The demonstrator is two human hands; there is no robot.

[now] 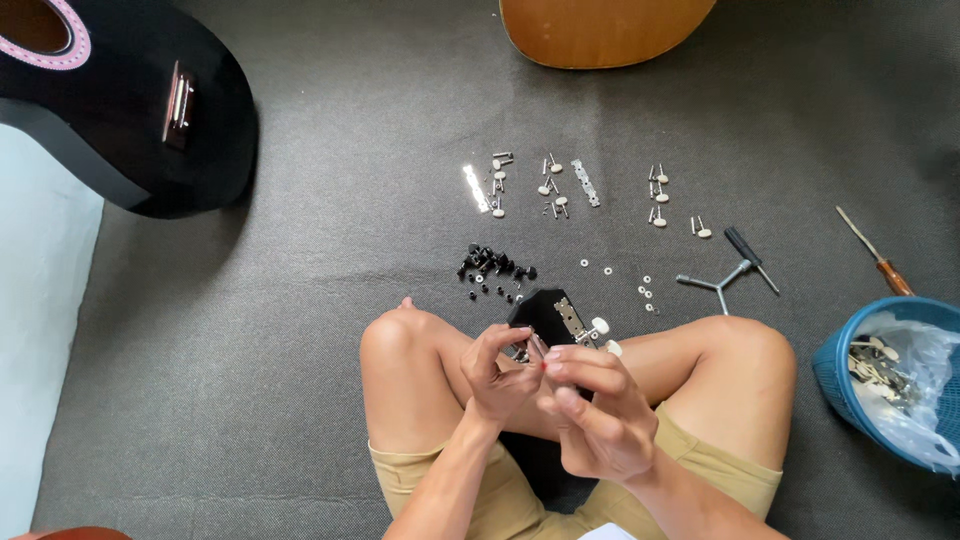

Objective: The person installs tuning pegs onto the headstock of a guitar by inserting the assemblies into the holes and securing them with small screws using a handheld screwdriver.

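Black guitar headstock point(548, 312) with a silver tuner plate lies gripped by left hand point(497, 374) and right hand point(590, 412).

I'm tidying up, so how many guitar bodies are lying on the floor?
2: a black guitar body at top left and a brown guitar body at the top edge; others may lie out of frame.

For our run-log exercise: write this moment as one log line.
left hand: steadies black headstock | right hand: pinches small part there | floor: tuning pegs, screwdrivers

Soft, even daylight, sharp focus throughout, faint shadows beneath the black guitar point(120, 100) at upper left
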